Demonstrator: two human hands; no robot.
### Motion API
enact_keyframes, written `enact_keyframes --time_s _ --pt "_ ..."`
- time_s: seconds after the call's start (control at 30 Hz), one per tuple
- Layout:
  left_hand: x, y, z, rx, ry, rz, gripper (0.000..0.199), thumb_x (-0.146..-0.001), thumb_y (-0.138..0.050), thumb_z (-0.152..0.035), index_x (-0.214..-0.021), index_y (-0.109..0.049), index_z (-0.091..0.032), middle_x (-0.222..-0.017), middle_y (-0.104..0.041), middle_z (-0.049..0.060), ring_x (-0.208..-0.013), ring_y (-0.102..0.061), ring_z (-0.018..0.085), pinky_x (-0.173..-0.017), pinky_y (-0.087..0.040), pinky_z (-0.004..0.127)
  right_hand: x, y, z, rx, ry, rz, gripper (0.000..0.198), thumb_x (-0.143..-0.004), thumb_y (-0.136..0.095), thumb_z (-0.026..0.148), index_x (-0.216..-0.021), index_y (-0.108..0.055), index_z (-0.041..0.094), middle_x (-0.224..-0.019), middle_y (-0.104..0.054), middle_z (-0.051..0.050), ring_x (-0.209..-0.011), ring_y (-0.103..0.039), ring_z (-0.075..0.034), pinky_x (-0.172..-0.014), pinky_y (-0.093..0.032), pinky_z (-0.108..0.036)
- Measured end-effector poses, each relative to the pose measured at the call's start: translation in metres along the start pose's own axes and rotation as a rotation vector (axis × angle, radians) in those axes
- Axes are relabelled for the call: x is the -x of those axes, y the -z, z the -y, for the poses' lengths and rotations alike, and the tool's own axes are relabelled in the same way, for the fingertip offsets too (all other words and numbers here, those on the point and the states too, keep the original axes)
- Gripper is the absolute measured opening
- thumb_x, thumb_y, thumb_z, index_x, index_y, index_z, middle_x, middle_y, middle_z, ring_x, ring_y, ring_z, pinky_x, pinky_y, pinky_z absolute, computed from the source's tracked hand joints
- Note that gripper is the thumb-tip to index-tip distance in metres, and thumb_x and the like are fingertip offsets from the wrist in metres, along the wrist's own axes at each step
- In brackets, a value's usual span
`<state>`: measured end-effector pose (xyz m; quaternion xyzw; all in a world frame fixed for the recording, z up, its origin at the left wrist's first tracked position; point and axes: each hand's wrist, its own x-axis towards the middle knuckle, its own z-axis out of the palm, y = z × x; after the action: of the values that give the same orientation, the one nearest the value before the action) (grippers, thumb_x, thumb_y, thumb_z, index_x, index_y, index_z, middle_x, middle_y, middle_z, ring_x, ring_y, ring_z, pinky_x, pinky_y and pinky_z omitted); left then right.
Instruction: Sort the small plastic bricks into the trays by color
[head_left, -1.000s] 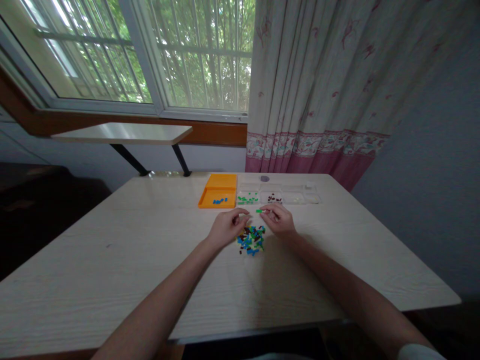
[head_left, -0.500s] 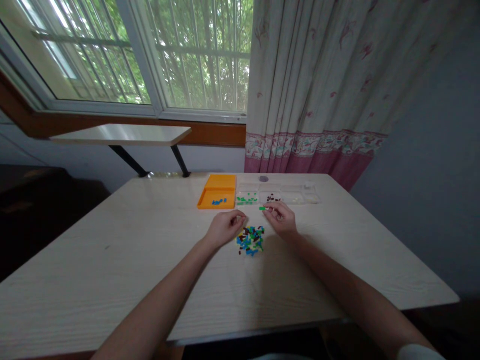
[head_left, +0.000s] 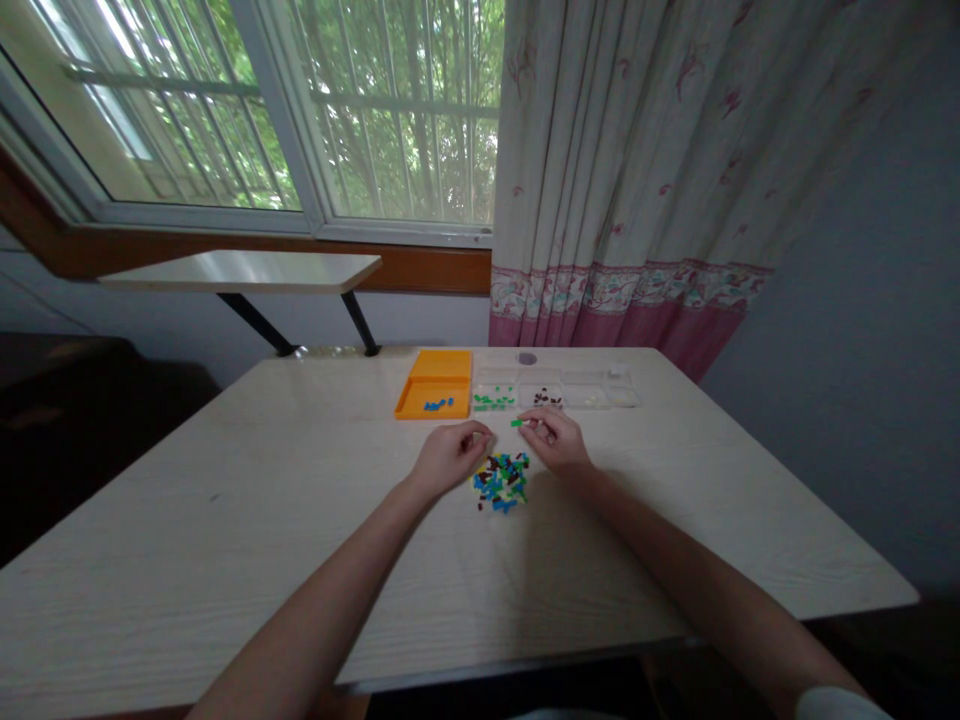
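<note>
Our right hand (head_left: 556, 440) pinches a green piece (head_left: 516, 423) at its ten o'clock; the mixed pile (head_left: 501, 482) lies toward its eight o'clock. Our left hand (head_left: 448, 456) is curled; we cannot tell its contents.

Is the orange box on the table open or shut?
Open: the orange box has its lid folded back, and blue pieces show inside.

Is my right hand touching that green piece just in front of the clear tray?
Touching. The head view shows the right hand pinching the green piece, its end poking out leftward.
</note>
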<state>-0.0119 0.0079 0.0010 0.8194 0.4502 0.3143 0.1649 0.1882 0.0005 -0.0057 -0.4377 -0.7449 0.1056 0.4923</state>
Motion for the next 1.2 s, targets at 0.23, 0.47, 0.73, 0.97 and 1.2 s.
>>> enact_keyframes --time_s 0.23,0.47,0.73,0.97,1.2 --pt "0.0 -0.002 0.003 -0.011 0.003 0.008 0.023 -0.078 -0.044 -0.031 -0.082 -0.061 -0.017 -0.049 -0.046 -0.004 -0.045 -0.04 0.007 -0.047 -0.026 0.018 -0.029 -0.008 -0.021 0.167 -0.121 0.043 0.016 -0.073 -0.053 0.027 -0.082 -0.062 0.018 -0.065 -0.053 0.0 -0.06 -0.047 -0.011 -0.056 -0.036 -0.021" --pt "0.0 -0.001 0.003 -0.014 0.012 0.013 0.022 -0.077 -0.044 -0.028 -0.083 -0.061 -0.016 -0.05 -0.048 -0.003 -0.046 -0.041 0.008 -0.047 -0.026 0.018 -0.061 -0.016 -0.046 0.257 -0.157 0.021 0.018 -0.071 -0.053 0.026 -0.084 -0.063 0.019 -0.065 -0.054 0.001 -0.064 -0.05 -0.012 -0.06 -0.036 -0.023" --pt "0.0 0.0 0.004 -0.036 0.009 0.037 0.021 -0.077 -0.044 -0.027 -0.083 -0.062 -0.017 -0.052 -0.052 -0.002 -0.048 -0.043 0.008 -0.048 -0.028 0.018 -0.044 -0.008 -0.052 0.215 -0.106 0.165 0.022 -0.073 -0.05 0.018 -0.091 -0.063 0.018 -0.074 -0.06 -0.002 -0.069 -0.052 -0.012 -0.067 -0.039 -0.024" --pt "0.001 -0.001 0.003 -0.066 0.009 0.073 0.022 -0.076 -0.045 -0.027 -0.084 -0.062 -0.017 -0.056 -0.056 -0.001 -0.049 -0.046 0.008 -0.049 -0.029 0.018 -0.015 0.014 -0.029 0.075 -0.003 0.45 0.016 -0.075 -0.053 0.025 -0.082 -0.065 0.016 -0.072 -0.061 -0.002 -0.066 -0.053 -0.011 -0.061 -0.039 -0.021" --pt "0.002 -0.001 0.002 -0.107 -0.013 0.133 0.024 -0.078 -0.043 -0.031 -0.082 -0.063 -0.019 -0.059 -0.059 0.0 -0.052 -0.049 0.009 -0.05 -0.03 0.018 0.001 0.01 -0.025 0.067 0.04 0.531 0.016 -0.074 -0.055 0.025 -0.086 -0.066 0.02 -0.077 -0.062 -0.003 -0.069 -0.055 -0.011 -0.065 -0.041 -0.022"
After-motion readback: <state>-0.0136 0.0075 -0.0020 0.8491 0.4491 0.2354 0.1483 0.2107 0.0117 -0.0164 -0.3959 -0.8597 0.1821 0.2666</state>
